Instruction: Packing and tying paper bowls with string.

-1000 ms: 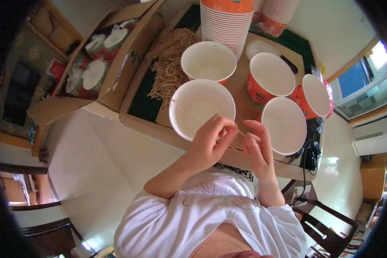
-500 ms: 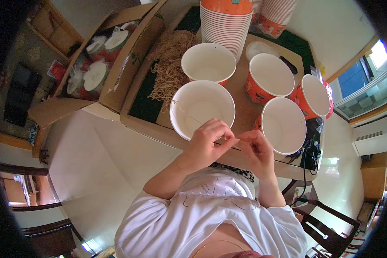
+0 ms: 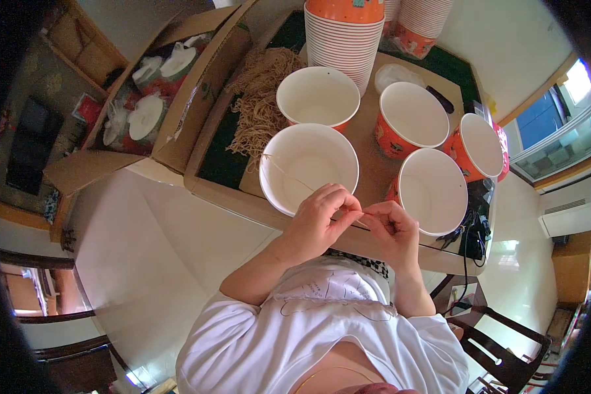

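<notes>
I'm in what looks like a home, judging by the dark wooden slatted chair (image 3: 482, 349), glossy cream tiled floor (image 3: 157, 243) and flat black rectangular screen (image 3: 33, 146).

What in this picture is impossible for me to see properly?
All in the head view, now:
- How the thin cord runs between left hand and right hand: fingers cover it.
- The top of the tall tub stack: cut off by the upper edge.
- The bottom of the open carton: hidden by wrapped packages.
</notes>
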`<state>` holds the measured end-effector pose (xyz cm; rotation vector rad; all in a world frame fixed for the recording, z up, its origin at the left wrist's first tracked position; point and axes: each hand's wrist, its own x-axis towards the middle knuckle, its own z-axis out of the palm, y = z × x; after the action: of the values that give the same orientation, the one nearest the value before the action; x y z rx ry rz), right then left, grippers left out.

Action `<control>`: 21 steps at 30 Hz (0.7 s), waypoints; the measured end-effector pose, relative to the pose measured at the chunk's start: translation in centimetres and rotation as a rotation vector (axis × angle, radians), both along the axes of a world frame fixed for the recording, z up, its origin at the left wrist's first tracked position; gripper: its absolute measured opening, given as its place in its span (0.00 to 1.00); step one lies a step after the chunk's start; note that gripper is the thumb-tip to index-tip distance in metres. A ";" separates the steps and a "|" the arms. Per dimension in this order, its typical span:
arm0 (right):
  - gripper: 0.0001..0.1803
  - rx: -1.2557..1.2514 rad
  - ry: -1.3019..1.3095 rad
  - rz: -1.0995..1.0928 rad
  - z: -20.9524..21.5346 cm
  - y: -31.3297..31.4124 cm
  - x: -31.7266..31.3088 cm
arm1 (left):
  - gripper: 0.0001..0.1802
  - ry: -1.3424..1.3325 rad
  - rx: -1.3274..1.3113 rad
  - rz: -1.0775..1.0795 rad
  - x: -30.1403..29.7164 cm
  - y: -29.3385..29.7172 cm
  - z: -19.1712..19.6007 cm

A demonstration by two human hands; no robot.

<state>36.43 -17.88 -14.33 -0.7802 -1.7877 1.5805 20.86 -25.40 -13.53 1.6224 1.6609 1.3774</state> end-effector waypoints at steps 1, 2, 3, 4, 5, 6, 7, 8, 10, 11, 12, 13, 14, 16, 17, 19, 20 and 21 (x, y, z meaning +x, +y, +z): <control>0.04 0.017 -0.032 0.003 -0.1 0.1 0.2 | 0.05 0.000 -0.001 0.000 0.0 0.0 0.0; 0.03 0.035 -0.065 0.006 -0.2 0.2 0.3 | 0.06 0.005 0.015 -0.004 0.0 0.1 -0.1; 0.03 0.035 -0.064 0.005 -0.1 0.2 0.2 | 0.06 0.009 0.031 -0.008 0.0 0.1 -0.1; 0.03 0.032 -0.050 -0.012 0.1 0.1 0.1 | 0.06 0.010 0.030 -0.009 0.1 0.2 -0.1; 0.03 0.029 -0.035 -0.029 0.2 0.0 0.0 | 0.06 0.007 0.032 -0.007 0.1 0.2 -0.2; 0.03 0.028 -0.035 -0.030 -0.1 0.1 0.1 | 0.06 0.004 0.034 -0.005 0.1 0.2 -0.2; 0.03 0.072 -0.038 -0.040 -0.7 0.3 0.2 | 0.06 0.005 0.033 -0.006 0.2 0.3 -0.2; 0.03 0.116 -0.043 -0.051 -1.0 0.4 0.3 | 0.06 -0.055 0.020 0.008 0.2 0.4 -0.1; 0.03 0.085 -0.032 -0.054 -1.0 0.4 0.3 | 0.06 -0.116 0.005 0.020 0.3 0.9 -0.2; 0.03 0.055 -0.017 -0.052 -1.0 0.4 0.4 | 0.09 -0.039 0.008 0.076 0.4 1.3 -0.4; 0.03 0.055 -0.014 -0.051 -0.9 0.4 0.3 | 0.11 0.037 0.010 0.131 0.4 1.5 -0.7; 0.03 0.035 0.023 -0.053 -0.9 0.2 0.2 | 0.11 0.039 0.010 0.133 0.4 1.5 -1.2; 0.03 0.016 0.059 -0.058 -0.8 0.3 0.1 | 0.15 0.101 -0.046 0.135 0.4 1.6 -1.9; 0.03 0.039 0.068 -0.076 -1.1 0.6 0.0 | 0.18 0.164 -0.102 0.136 0.2 1.7 -2.5; 0.03 0.059 0.075 -0.097 -1.3 0.6 0.0 | 0.20 0.125 -0.137 0.110 -0.2 1.6 -2.6; 0.03 0.017 0.080 -0.088 -1.5 0.7 0.2 | 0.21 0.087 -0.173 0.082 -0.2 1.5 -2.3; 0.03 -0.023 0.086 -0.074 -1.6 0.8 0.3 | 0.21 0.199 -0.150 0.115 0.0 1.5 -1.6; 0.03 -0.024 0.087 -0.075 -1.5 0.8 0.1 | 0.20 0.312 -0.125 0.148 0.2 1.5 -1.3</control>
<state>36.57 -17.10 -15.88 -0.7687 -1.6624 1.5658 21.05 -23.92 -14.85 1.7390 2.0385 1.1005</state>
